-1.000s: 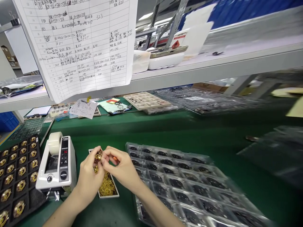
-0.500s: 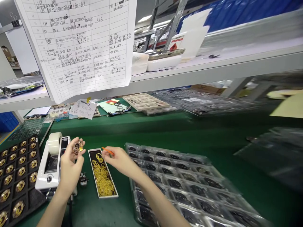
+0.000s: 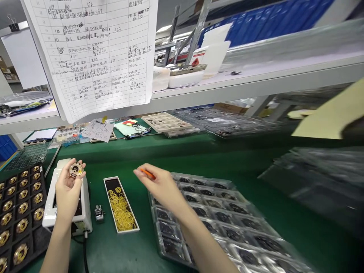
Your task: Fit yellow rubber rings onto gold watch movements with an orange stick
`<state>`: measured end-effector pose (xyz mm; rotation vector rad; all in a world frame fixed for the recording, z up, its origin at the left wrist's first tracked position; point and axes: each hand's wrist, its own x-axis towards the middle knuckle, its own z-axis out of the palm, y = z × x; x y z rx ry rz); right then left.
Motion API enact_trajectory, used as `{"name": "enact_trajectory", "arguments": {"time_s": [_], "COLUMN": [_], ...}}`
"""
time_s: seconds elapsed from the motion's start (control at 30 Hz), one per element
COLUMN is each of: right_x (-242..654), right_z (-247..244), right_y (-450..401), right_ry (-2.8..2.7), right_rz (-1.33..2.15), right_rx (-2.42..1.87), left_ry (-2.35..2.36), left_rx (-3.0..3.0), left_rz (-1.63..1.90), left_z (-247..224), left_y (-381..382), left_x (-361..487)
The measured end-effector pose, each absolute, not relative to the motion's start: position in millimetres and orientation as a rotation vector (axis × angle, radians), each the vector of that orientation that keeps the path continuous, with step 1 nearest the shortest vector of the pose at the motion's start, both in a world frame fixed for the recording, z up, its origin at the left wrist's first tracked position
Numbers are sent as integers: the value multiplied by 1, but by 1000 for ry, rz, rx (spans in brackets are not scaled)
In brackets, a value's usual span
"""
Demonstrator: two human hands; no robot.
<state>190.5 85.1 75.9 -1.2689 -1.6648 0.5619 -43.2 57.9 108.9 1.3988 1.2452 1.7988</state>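
My left hand [image 3: 68, 189] pinches a small round gold-coloured watch part [image 3: 75, 170] with a dark centre, held above the white tape dispenser [image 3: 51, 204]. To the right, my right hand [image 3: 157, 185] is closed around a slim orange tool [image 3: 148, 174]; its tip is hidden, so I cannot tell its kind. This hand is over the table near the back left corner of a clear plastic tray [image 3: 218, 216] of black parts in compartments. Between the hands lies a narrow white box [image 3: 136, 229] of yellow rings [image 3: 122, 210], touched by neither.
A black tray [image 3: 34, 242] of round gold parts is at the left. A tally counter [image 3: 99, 213] sits beside the dispenser, whose black cable [image 3: 85, 250] runs toward me. Handwritten sheets [image 3: 99, 57] hang from the shelf edge [image 3: 182, 100]. Clear plastic trays [image 3: 313, 182] are at the right.
My left hand has moved left with the watch part, turning its face more toward me. My right hand has shifted right, away from the box of yellow rings, still holding the orange tool.
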Motion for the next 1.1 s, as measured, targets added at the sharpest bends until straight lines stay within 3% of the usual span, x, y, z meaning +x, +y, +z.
{"name": "enact_trajectory", "arguments": {"time_s": [0.23, 0.5, 0.7, 1.1], "right_x": [236, 314, 323, 398], "right_z": [91, 15, -20, 11], "right_y": [59, 104, 115, 145], "right_ry": [-1530, -1689, -1871, -1732], "right_rz": [306, 304, 318, 270], "right_rx": [-1342, -1946, -2135, -2589], "left_ry": [1157, 1210, 1227, 1267], "left_rx": [1394, 1400, 1395, 1335], "left_rz": [1872, 1938, 1924, 1984], "left_z": [110, 115, 116, 124], "left_y": [63, 61, 57, 55], "left_x": [-57, -65, -65, -70]}}
